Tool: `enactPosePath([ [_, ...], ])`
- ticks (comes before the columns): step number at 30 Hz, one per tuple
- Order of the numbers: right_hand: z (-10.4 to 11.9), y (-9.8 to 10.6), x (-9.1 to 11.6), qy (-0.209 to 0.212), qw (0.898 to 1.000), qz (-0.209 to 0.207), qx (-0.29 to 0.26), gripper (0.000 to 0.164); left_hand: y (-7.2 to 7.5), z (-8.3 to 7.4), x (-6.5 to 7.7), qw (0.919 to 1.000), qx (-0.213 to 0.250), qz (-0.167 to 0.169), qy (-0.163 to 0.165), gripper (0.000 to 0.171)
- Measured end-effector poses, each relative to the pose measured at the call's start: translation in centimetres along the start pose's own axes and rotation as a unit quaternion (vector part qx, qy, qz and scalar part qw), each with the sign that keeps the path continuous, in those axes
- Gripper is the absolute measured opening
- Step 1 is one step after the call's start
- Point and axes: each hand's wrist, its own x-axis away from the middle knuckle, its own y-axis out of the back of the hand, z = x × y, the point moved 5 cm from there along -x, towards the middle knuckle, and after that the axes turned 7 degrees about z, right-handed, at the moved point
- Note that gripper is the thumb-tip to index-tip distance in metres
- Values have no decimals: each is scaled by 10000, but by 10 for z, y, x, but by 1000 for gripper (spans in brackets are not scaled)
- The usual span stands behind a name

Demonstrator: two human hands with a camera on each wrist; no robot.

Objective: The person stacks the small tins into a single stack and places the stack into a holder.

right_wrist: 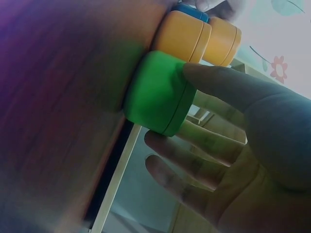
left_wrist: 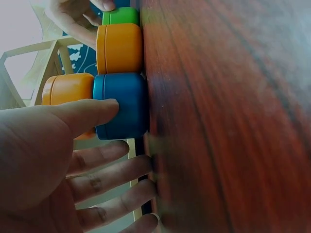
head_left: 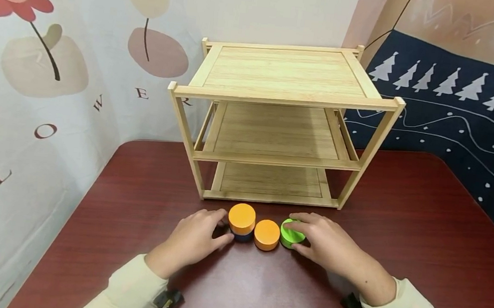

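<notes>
Small round lidded tins stand in a row on the table. One orange tin (head_left: 242,217) is stacked on a blue tin (left_wrist: 129,114) at the left. Beside them stands a second orange tin (head_left: 267,234), and right of it a green tin (head_left: 290,239). My left hand (head_left: 195,236) is at the left of the stack, thumb tip against the blue tin and the other fingers stretched out behind it. With my right hand (head_left: 330,243) I hold the green tin, the thumb at its near side and fingers over its top and far side.
Just behind the tins stands a three-tier wooden shelf (head_left: 284,97) on the dark red table (head_left: 135,182). A wall cloth with flowers and letters (head_left: 46,131) hangs at the left, and a dark cloth with white trees (head_left: 471,87) at the right.
</notes>
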Motion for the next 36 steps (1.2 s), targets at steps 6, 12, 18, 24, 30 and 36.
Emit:
enactPosePath([
  [6,0,-1,0,-10,10000,-26,5,37,0,0,1,10000,9,-1,5,39],
  [12,1,-2,0,-24,9999,9,-101,38,-1,1,0,10000,-17,-15,-19,37],
  [18,0,-3,0,-3,9999,11,-111,38,-1,0,0,10000,-13,-23,-14,39],
  [24,-1,-2,-2,-40,9999,37,-87,39,-2,3,0,10000,-42,-17,41,43],
  [30,-1,-1,-1,53,10000,-14,-54,38,-3,3,-1,10000,-43,-34,17,45],
  [36,-1,0,0,82,9999,-60,-15,38,-3,2,-1,10000,-40,-43,-9,42],
])
